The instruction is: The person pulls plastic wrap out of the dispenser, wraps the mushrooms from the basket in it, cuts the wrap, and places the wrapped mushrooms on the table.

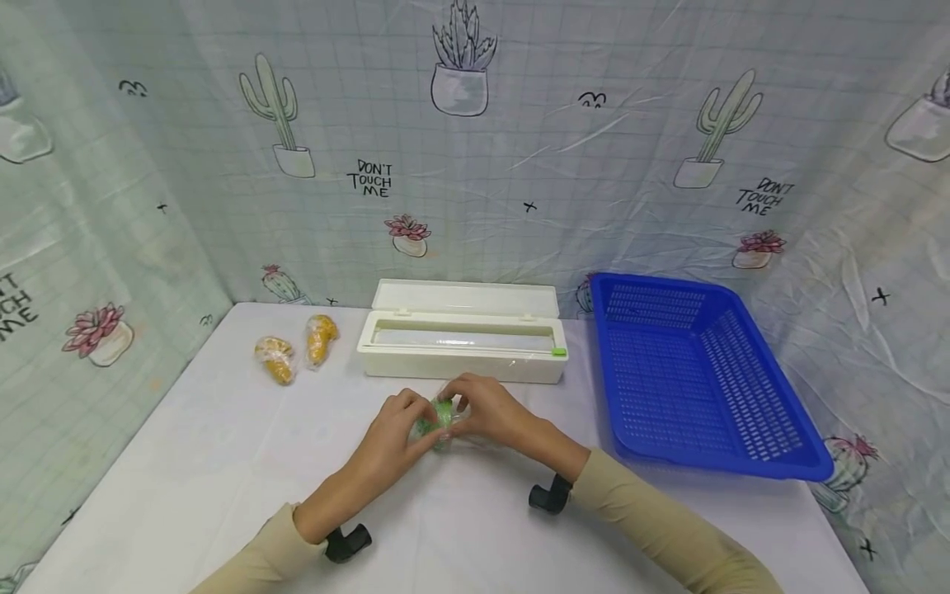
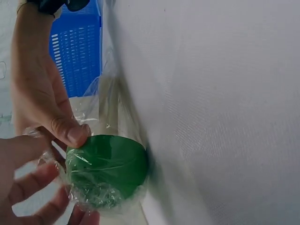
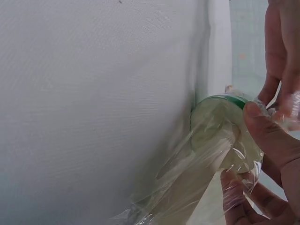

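Note:
Between the two hands, close over the table, is a cut piece of green-skinned produce [image 1: 441,415] with a pale flat face [image 3: 211,119]. Clear plastic wrap [image 2: 101,194] covers it, and a loose tail of the wrap trails off the pale face in the right wrist view. My right hand [image 1: 493,412] grips the piece, its thumb on the upper edge and fingers below. On the other side, the curled fingers of my left hand [image 1: 393,433] pinch bunched wrap at the edge of the piece.
Behind the hands stands a white wrap dispenser [image 1: 462,365] with its lid raised. A blue plastic basket [image 1: 716,462] sits at the right. Two wrapped yellow pieces, one nearer [image 1: 276,360] and one farther [image 1: 320,340], lie at the back left. Patterned cloth hangs around the table.

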### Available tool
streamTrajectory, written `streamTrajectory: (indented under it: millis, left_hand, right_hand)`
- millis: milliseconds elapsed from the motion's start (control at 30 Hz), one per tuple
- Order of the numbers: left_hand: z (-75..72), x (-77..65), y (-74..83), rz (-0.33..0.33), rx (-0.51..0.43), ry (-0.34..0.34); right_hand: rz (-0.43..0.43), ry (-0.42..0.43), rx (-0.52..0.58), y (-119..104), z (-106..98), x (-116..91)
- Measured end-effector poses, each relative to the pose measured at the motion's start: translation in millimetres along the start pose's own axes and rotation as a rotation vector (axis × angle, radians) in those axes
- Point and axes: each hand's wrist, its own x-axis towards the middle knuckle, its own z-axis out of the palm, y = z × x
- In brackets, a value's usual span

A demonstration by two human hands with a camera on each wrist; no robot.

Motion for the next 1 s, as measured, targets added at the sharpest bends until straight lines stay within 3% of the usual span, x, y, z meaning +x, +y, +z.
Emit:
streamTrajectory:
  millis: [167, 367, 467, 600, 733, 833, 1000]
  left_hand:
    - [-0.2, -4.0, 1.1, 0.057, 0.075, -0.07]
    - [-2.8, -11.5, 0.6, 0.198, 0.242, -0.152]
    - [-2.8, -10.6, 1.7, 0.231, 0.306, -0.158]
    - [-0.2, -3.9, 2.7, 0.271, 0.363, -0.118]
    - [1.1, 1.7, 0.0, 0.327, 0.359, -0.068]
    - [0.4, 5.9, -2.4, 0.345, 0.32, -0.049]
    - [0.1, 13.5, -3.3, 0.347, 0.311, -0.065]
  right_hand:
    - [-0.001, 0.007, -0.004, 0, 1, -1]
    - [-0.031, -0.022, 0.002, 4, 0, 0]
    - [-0.042, -0.084, 0.042, 6, -8, -2]
    - [-0.057, -0.167, 0.05, 10, -32, -9]
    - [-0.059, -0.03, -0.096, 15, -59, -15]
    - [-0.013, 0.079, -0.251, 20, -74, -18]
    - [0.068, 0.012, -0.438, 29, -88, -20]
